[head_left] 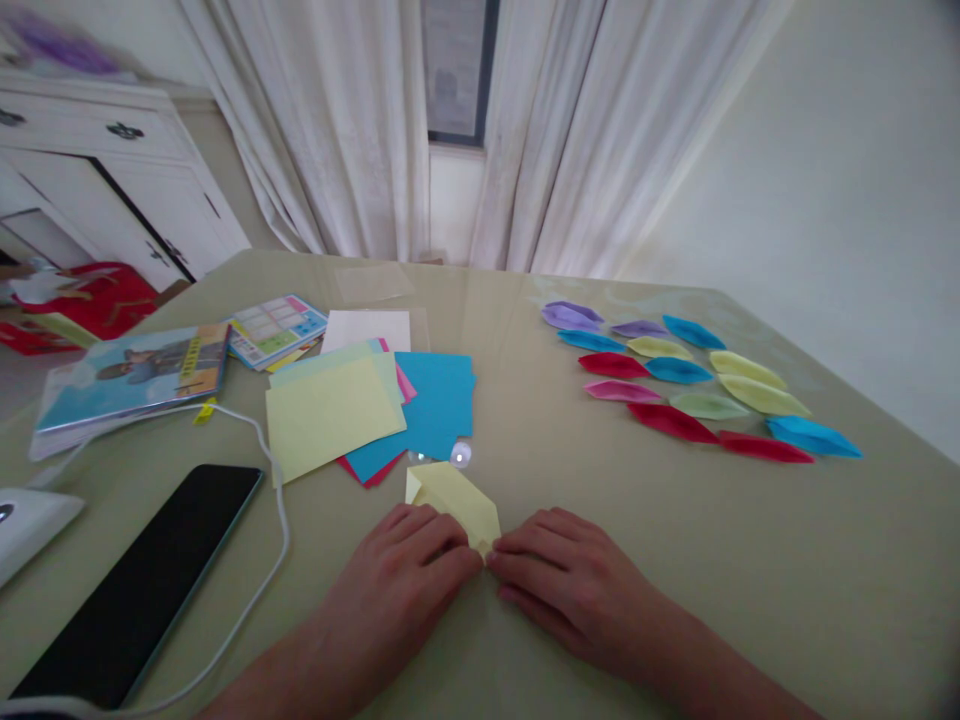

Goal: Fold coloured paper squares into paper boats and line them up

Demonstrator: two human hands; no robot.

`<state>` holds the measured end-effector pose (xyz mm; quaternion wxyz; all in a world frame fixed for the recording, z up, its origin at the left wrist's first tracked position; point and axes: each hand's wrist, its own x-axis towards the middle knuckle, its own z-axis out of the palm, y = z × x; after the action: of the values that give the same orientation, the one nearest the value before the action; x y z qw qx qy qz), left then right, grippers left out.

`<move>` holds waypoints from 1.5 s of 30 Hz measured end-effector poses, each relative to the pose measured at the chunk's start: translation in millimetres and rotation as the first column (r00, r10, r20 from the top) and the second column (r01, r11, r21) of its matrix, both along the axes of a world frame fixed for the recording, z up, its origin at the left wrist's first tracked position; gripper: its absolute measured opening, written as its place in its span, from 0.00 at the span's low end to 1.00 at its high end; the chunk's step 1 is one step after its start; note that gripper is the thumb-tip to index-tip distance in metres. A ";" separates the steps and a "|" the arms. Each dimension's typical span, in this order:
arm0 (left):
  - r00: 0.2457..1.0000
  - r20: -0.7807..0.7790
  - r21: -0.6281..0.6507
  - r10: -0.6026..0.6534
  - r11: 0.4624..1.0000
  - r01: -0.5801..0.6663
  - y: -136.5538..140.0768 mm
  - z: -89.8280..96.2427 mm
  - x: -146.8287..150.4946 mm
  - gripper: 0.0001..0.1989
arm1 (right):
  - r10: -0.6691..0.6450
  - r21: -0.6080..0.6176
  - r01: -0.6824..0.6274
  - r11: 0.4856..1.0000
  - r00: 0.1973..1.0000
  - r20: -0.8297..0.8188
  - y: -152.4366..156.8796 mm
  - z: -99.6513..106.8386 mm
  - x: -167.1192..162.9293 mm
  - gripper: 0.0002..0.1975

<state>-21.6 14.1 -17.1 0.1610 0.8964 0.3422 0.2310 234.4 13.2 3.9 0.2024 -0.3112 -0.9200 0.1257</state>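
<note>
A partly folded sheet of pale yellow paper [457, 497] lies on the table in front of me, with a small flap turned up at its left corner. My left hand [412, 565] is closed on its lower edge, thumb and fingers pinching near the bottom corner. From the other side, my right hand [566, 570] grips that same corner with its fingertips, almost touching the left thumb. The lower part of the paper is hidden under the fingers. Beyond it lies a stack of loose coloured sheets, a yellow sheet [334, 415] on top and blue paper [439, 395] beside it.
Several folded paper boats [679, 421] in mixed colours lie in rows on the right. To the left are a black phone [142, 590], a white cable [283, 520], a white device [34, 530], a picture book [142, 370] and printed cards [277, 328]. Curtains hang behind the table [540, 660].
</note>
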 end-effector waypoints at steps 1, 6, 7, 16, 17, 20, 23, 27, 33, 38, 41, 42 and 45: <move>1.000 -0.004 -0.004 -0.002 1.000 0.002 -0.3 -0.4 -0.4 0.08 | 0.004 -0.003 -0.004 1.000 1.000 -0.007 0.1 0.4 0.5 0.09; 1.000 -0.003 -0.021 -0.004 1.000 0.004 -1.4 -0.2 -1.0 0.13 | 0.007 -0.011 -0.007 1.000 1.000 -0.015 0.1 2.1 3.9 0.10; 1.000 -0.003 -0.023 -0.005 1.000 0.005 -1.4 0.3 -1.0 0.13 | 0.005 -0.010 -0.005 1.000 1.000 -0.018 0.1 2.3 4.4 0.10; 0.999 -0.047 -0.051 0.000 0.999 -0.003 -3.4 0.5 -1.0 0.15 | 0.001 -0.018 -0.001 1.000 1.000 -0.014 1.0 0.9 5.8 0.10; 0.999 -0.049 -0.051 0.005 0.999 -0.007 -3.7 0.5 -0.9 0.15 | 0.000 -0.023 0.000 1.000 1.000 -0.010 1.0 0.7 6.0 0.10; 0.999 -0.036 -0.050 0.019 0.999 -0.021 -4.3 1.1 -1.0 0.16 | -0.006 -0.029 0.006 1.000 1.000 -0.008 1.0 1.2 6.5 0.10; 0.998 -0.054 -0.074 0.029 0.997 -0.033 -4.5 1.8 -0.9 0.17 | -0.020 -0.040 0.019 0.999 1.000 -0.013 1.6 2.4 7.2 0.10; 0.998 -0.055 -0.096 0.035 0.995 -0.040 -4.1 2.3 -0.1 0.17 | -0.006 -0.062 0.005 0.998 1.000 -0.013 2.9 4.1 7.3 0.09; 0.999 -0.012 -0.138 0.053 0.989 -0.054 -2.5 4.9 1.3 0.15 | 0.000 -0.082 0.005 0.997 0.998 0.062 2.9 5.8 5.0 0.08; 0.997 0.022 -0.203 0.070 0.977 -0.064 -2.5 5.4 0.6 0.16 | 0.011 -0.050 -0.009 0.999 0.999 0.042 2.2 4.3 5.1 0.08; 0.996 0.040 -0.231 0.076 0.971 -0.065 -2.6 5.8 -0.1 0.14 | 0.010 -0.050 -0.009 0.999 1.000 0.019 1.5 4.4 5.6 0.09; 0.996 0.046 -0.238 0.079 0.969 -0.066 -2.5 6.1 -0.2 0.13 | 0.009 -0.051 -0.009 0.999 1.000 0.018 1.4 4.9 5.6 0.09; 0.995 0.051 -0.262 0.085 0.963 -0.069 -1.9 7.4 -0.3 0.13 | 0.008 -0.044 -0.007 0.999 1.000 0.021 1.6 6.5 5.0 0.10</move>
<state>-21.9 12.2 -9.7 0.2782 0.8461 0.3992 0.2178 239.4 14.8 10.4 0.1853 -0.3133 -0.9203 0.1435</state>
